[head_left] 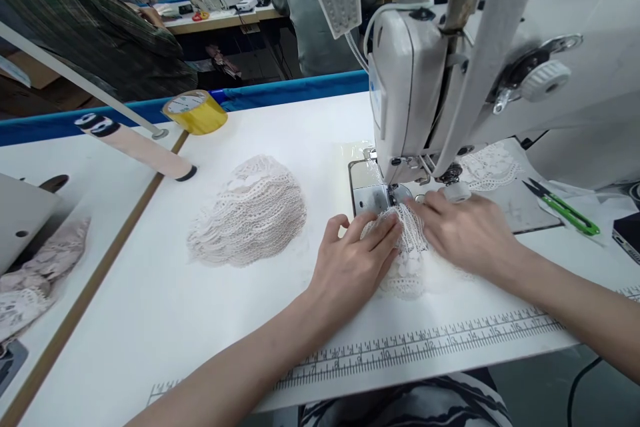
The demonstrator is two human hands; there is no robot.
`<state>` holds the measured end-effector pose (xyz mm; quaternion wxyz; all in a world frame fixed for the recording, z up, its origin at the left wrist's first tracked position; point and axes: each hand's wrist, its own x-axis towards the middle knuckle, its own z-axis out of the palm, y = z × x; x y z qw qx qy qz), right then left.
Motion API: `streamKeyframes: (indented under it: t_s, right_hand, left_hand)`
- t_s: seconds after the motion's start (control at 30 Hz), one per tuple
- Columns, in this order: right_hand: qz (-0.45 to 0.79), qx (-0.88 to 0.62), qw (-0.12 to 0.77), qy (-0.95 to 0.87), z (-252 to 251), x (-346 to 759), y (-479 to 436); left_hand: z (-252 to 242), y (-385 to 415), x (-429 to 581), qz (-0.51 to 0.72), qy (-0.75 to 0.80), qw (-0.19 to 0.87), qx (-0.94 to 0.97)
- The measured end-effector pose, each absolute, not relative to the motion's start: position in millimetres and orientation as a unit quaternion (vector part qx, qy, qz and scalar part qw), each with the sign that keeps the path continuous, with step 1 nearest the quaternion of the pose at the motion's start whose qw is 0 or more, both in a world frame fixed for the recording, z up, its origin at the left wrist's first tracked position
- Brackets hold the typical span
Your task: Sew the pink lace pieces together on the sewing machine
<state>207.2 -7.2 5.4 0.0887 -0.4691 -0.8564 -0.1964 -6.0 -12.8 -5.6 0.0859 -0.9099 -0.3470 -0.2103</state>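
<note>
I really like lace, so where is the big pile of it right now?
In the head view, the lace pile lies left of the middle on the white table, with the left hand to its right and the yellow tape beyond it.

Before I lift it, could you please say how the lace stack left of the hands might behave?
The lace stack would probably sag, its layers looking thin. It may slide apart, since no tie shows; openwork suggests lightness.
</note>
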Motion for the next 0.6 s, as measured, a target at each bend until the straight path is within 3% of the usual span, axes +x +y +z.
streamKeyframes:
  t_s: [0.1,0.23,0.6]
  right_hand:
    - [-0.25,-0.538,0.099,-0.799,8.3,214.7,-2.5]
    - [-0.232,-0.463,0.146,-0.843,12.3,209.8,-7.7]
    - [-0.214,-0.45,0.096,-0.862,0.0,202.8,-11.9]
  left_hand:
    - [-5.1,-12.2,-5.8,-0.211,-0.348,0.079,-0.91]
    - [-5.1,-10.6,-5.0,-0.213,-0.352,0.076,-0.908]
    - [-5.1,-11.4,-6.4,-0.21,-0.364,0.094,-0.903]
